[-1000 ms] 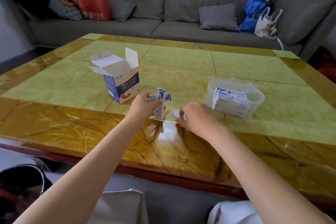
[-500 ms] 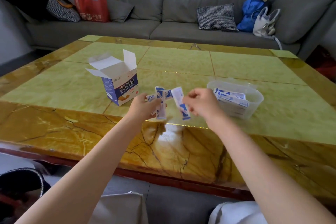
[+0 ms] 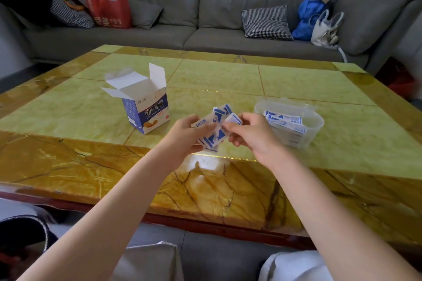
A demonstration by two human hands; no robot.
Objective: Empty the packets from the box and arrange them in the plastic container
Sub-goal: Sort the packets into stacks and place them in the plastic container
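Observation:
A blue and white box (image 3: 146,109) stands on the table with its top flaps open. To the right sits a clear plastic container (image 3: 316,121) holding a row of blue and white packets (image 3: 285,122). Between them, above the table, my left hand (image 3: 188,136) grips a loose bunch of several packets (image 3: 215,131). My right hand (image 3: 251,134) pinches one packet (image 3: 234,118) against the top of that bunch.
The table (image 3: 228,80) is green marble with a yellow-brown border; its near edge runs just in front of my forearms. A grey sofa (image 3: 194,16) behind it carries cushions, a red bag (image 3: 109,10) and a blue bag (image 3: 308,18).
My right hand picked a packet off the table, lifted it, and brought it to the bunch in my left hand. Both hands now meet above the table.

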